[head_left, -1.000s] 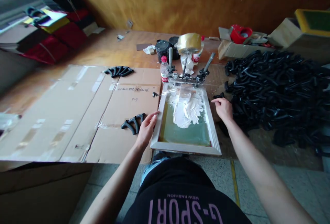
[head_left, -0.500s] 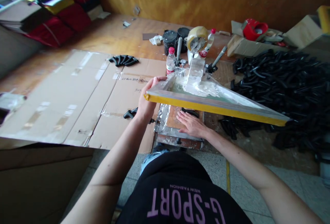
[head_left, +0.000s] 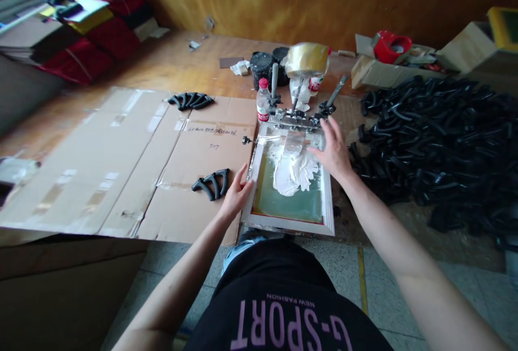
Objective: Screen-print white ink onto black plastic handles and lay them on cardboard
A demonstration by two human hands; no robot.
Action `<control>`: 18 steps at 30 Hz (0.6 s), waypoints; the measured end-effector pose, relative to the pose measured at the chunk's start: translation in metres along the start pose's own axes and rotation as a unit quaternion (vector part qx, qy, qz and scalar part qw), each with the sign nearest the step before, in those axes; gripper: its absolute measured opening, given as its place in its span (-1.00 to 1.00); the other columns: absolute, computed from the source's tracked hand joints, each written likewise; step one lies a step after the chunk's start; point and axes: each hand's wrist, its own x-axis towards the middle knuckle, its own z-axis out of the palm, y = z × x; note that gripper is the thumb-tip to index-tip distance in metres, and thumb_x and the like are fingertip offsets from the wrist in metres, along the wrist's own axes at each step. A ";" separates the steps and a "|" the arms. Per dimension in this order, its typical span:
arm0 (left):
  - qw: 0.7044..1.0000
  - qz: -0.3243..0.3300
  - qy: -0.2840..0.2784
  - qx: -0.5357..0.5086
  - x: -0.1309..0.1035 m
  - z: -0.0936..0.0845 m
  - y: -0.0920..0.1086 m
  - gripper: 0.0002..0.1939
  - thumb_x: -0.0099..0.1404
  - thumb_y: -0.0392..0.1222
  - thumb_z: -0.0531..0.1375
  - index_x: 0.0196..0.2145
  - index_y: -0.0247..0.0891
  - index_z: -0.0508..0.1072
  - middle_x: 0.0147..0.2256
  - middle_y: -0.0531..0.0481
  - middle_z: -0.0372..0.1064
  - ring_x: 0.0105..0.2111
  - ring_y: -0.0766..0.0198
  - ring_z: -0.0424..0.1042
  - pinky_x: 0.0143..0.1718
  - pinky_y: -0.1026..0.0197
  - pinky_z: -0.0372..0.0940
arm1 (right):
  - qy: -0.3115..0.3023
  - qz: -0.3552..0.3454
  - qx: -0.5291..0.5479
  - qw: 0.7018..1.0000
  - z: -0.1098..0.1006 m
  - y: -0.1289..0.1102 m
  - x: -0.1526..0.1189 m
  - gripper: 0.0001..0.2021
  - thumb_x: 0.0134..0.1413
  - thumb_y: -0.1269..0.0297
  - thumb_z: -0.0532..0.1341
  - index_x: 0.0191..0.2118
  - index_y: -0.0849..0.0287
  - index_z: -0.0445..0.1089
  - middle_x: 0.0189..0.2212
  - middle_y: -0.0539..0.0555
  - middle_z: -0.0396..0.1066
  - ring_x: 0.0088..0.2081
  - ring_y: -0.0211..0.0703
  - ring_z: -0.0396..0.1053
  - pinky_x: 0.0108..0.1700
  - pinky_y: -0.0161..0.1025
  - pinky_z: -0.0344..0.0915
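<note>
One screen frame [head_left: 291, 225] at the front edge of the counter [head_left: 149, 65], white goop [head_left: 285, 181] on it.
The left hand [head_left: 238, 195] has thumb and fingers apart by the frame's left side; the right hand [head_left: 335, 151] is spread too, near the back right corner and scraper [head_left: 293, 144]. Big pile of black pieces [head_left: 437, 135] off to the right.

dim interior, daylight from upper left, dark lower-left corner, faint glare, soft detail, wide-angle edges stretched
</note>
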 end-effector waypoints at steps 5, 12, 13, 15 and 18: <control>0.997 -0.009 0.023 0.072 0.016 0.005 -0.030 -0.23 0.23 0.10 0.18 0.33 -0.14 0.11 -0.38 0.03 0.44 -0.51 0.35 0.34 -0.48 0.33 0.20 | -0.171 -0.024 -0.103 0.980 0.032 -0.053 0.018 -0.71 0.10 0.32 0.27 -0.04 0.22 0.39 -0.10 0.21 0.44 -0.06 0.06 0.38 -0.06 -0.12 0.30; 0.995 -0.016 0.008 0.102 0.020 0.001 -0.035 -0.25 0.24 0.16 0.15 0.30 -0.16 0.16 -0.30 -0.03 0.48 -0.43 0.27 0.40 -0.41 0.27 0.26 | -0.311 -0.181 -0.088 0.929 0.016 -0.056 -0.046 -0.75 0.09 0.55 0.07 -0.21 0.17 0.43 -0.26 0.08 0.47 -0.32 -0.18 0.40 -0.37 -0.31 0.13; 0.995 -0.017 0.010 0.099 0.020 0.002 -0.035 -0.25 0.23 0.16 0.16 0.30 -0.17 0.16 -0.30 -0.02 0.48 -0.43 0.27 0.40 -0.41 0.27 0.26 | -0.331 -0.208 -0.073 0.917 0.011 -0.056 -0.050 -0.74 0.05 0.57 0.08 -0.23 0.15 0.43 -0.28 0.05 0.47 -0.34 -0.20 0.39 -0.38 -0.31 0.12; 0.995 -0.017 0.013 0.094 0.019 0.003 -0.034 -0.26 0.23 0.16 0.16 0.29 -0.18 0.18 -0.32 -0.02 0.47 -0.41 0.26 0.41 -0.40 0.26 0.27 | -0.340 -0.225 -0.056 0.911 0.005 -0.055 -0.049 -0.79 0.04 0.52 0.12 -0.29 0.12 0.43 -0.33 0.00 0.47 -0.34 -0.20 0.39 -0.40 -0.31 0.10; 0.996 -0.015 0.018 0.084 0.017 0.004 -0.031 -0.26 0.23 0.17 0.16 0.28 -0.18 0.20 -0.33 -0.02 0.47 -0.39 0.24 0.41 -0.40 0.27 0.27 | -0.271 -0.180 -0.065 0.943 0.011 -0.055 -0.047 -0.83 0.09 0.46 0.12 -0.29 0.13 0.45 -0.32 0.03 0.48 -0.29 -0.15 0.40 -0.35 -0.29 0.15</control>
